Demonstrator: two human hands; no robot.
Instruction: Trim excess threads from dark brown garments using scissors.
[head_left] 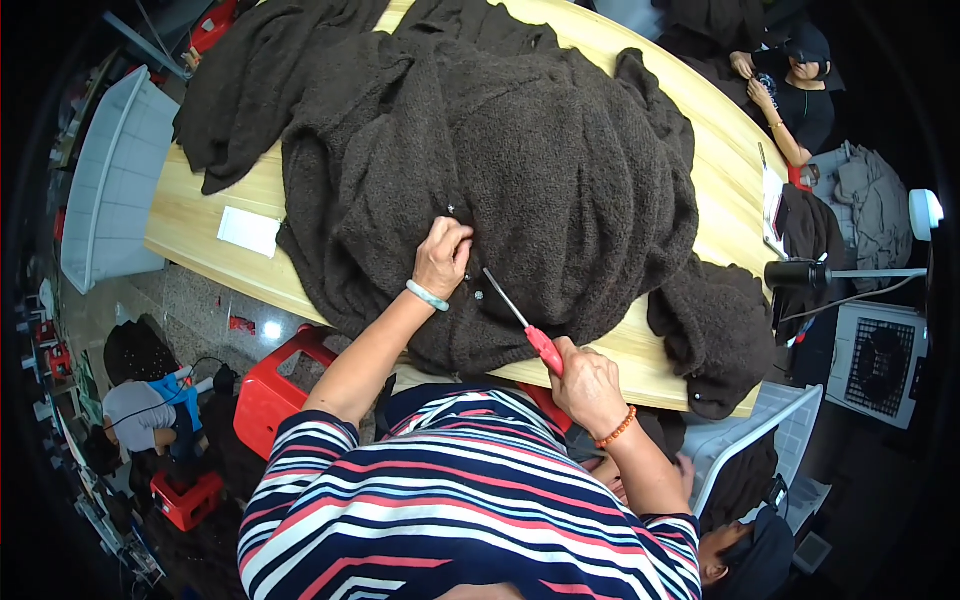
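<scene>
A dark brown knitted garment [570,180] with small shiny buttons lies bunched across the table. My left hand [441,254], a pale bangle at its wrist, is closed on the knit along the buttoned edge, fingers pinched together. One shiny button [451,209] shows just beyond those fingers; another button [479,295] sits nearer to me. In my right hand [588,386] is a red-handled tool [543,347] with a long thin metal shaft, its exact kind unclear. The shaft's tip points up and left over the knit, a short way right of my left hand.
The pale wooden table [190,215] carries a white card [249,232] at left and more brown knitwear [715,330] at right. Plastic bins [105,180] stand beside it. A red stool [270,395] is at my left. Other people sit nearby, one across the table [800,110].
</scene>
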